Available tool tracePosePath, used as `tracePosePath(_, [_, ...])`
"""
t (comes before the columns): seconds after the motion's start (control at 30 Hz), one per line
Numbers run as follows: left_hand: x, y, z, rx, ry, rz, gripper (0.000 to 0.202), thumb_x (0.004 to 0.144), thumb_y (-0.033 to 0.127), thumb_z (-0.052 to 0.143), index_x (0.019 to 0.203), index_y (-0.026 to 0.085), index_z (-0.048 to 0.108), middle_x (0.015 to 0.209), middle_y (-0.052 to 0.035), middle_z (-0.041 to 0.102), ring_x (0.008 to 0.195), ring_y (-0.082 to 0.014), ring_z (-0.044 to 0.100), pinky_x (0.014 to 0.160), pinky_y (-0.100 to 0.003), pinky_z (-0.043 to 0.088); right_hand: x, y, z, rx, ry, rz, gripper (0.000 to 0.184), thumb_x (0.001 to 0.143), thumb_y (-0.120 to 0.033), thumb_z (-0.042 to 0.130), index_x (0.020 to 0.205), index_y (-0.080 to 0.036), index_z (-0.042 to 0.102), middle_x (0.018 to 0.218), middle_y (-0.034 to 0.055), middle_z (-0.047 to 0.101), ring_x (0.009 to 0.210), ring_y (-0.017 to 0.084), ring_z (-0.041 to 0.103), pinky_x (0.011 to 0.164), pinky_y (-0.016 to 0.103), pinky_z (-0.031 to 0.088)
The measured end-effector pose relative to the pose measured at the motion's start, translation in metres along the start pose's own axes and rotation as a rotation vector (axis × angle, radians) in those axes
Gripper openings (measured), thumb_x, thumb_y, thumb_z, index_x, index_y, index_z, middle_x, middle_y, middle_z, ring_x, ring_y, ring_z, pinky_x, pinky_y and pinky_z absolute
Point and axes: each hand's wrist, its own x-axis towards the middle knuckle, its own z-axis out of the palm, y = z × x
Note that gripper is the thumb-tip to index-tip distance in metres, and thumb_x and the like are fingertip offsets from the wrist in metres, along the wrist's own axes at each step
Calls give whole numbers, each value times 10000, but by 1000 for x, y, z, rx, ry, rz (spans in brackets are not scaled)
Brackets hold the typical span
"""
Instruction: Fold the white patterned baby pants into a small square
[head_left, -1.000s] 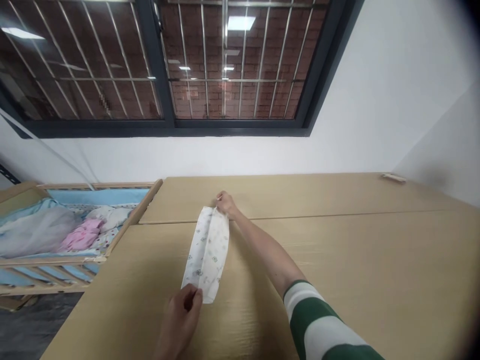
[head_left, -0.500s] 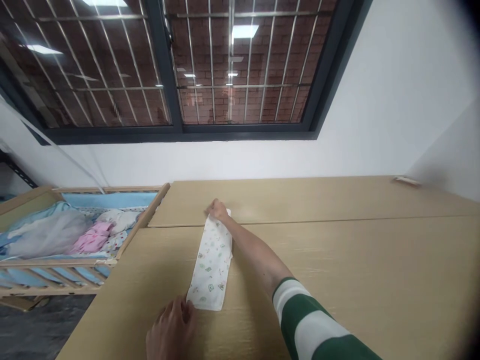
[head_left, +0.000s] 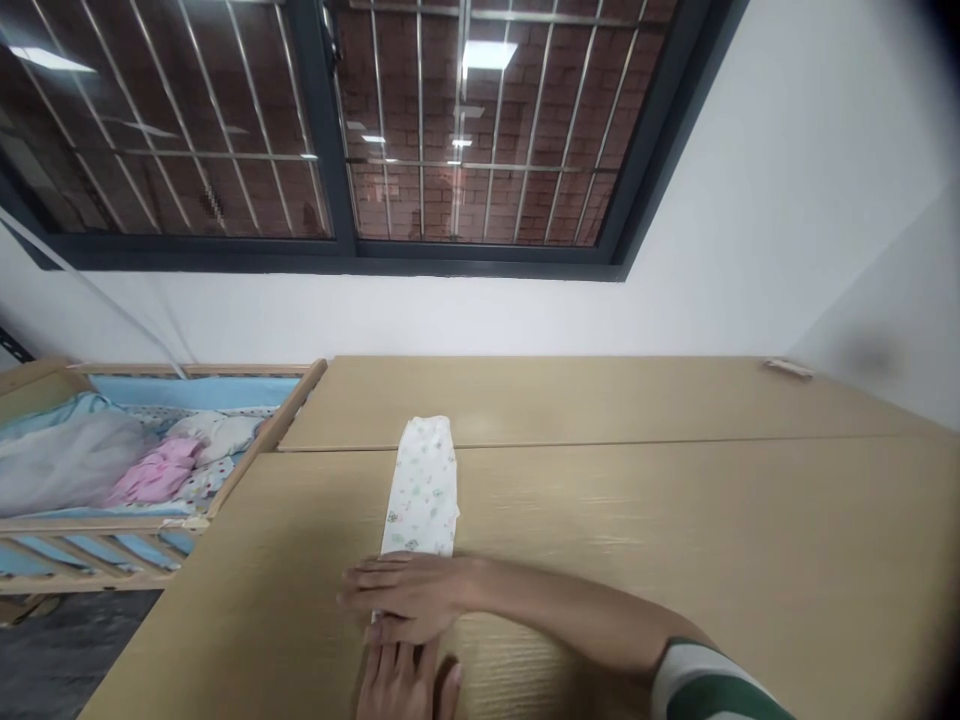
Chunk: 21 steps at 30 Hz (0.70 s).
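Observation:
A narrow strip of white printed cloth [head_left: 422,484] lies folded lengthwise on the pale wooden table [head_left: 675,540], running away from me. My right hand [head_left: 401,594] lies flat across its near end, fingers stretched out and pointing left, pressing the cloth down. My left hand [head_left: 405,683] rests just below it at the bottom edge of the view, fingers flat and extended toward the cloth's near end. Neither hand grips anything.
A wooden baby cot [head_left: 150,480] with blue lining, grey netting and pink clothes [head_left: 154,472] stands to the left of the table. A small flat object [head_left: 787,368] lies at the table's far right corner. A barred window and a white wall are behind.
My right hand left the far end of the cloth and came back to lie flat on its near end. The left hand let go of the near corner and flattened out.

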Motion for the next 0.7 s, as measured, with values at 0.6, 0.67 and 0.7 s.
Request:
tracePosePath(0.6, [4, 8, -10, 54, -2, 20, 651, 802, 503, 700, 1418, 332, 574, 1297, -166, 660, 1179, -445, 578, 905, -601, 452, -23, 201, -71, -334, 134, 670, 643, 1068, -501, 239, 1624, -179, 240, 1686, 91, 187, 1568, 236, 152, 1269, 446, 123])
tracePosePath(0.67, [6, 10, -11, 47, 4, 14, 623, 822, 504, 679, 1414, 336, 578, 1293, -160, 665, 1176, -433, 585, 897, -584, 461, -23, 208, -77, -348, 151, 691, 625, 1067, -473, 232, 1622, -187, 245, 1685, 85, 206, 1564, 229, 170, 1270, 448, 119])
tracePosePath(0.7, [8, 10, -13, 39, 4, 6, 611, 832, 498, 667, 1415, 338, 576, 1300, -155, 664, 1174, -426, 590, 897, -579, 466, -22, 208, -80, -356, 160, 699, 619, 1066, -461, 239, 1619, -184, 256, 1682, 90, 218, 1562, 232, 177, 1270, 452, 120])
